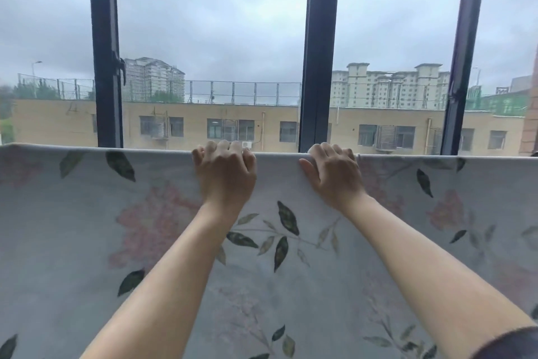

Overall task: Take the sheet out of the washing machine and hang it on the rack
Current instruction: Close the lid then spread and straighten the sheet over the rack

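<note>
Head view: left hand point(224, 174), right hand point(333, 174) curled over floral sheet point(122, 242)

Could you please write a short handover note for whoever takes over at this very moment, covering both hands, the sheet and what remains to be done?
Left hand: fingers curled over the sheet's top fold, grip on it.
Right hand: the same, thumb on the near side.
Sheet: draped wide in front of the window frame, near face hanging flat. The rack is hidden under the fold.
Done: the sheet appears to be hung.
Left: probably even out the fold, then let go.
</note>
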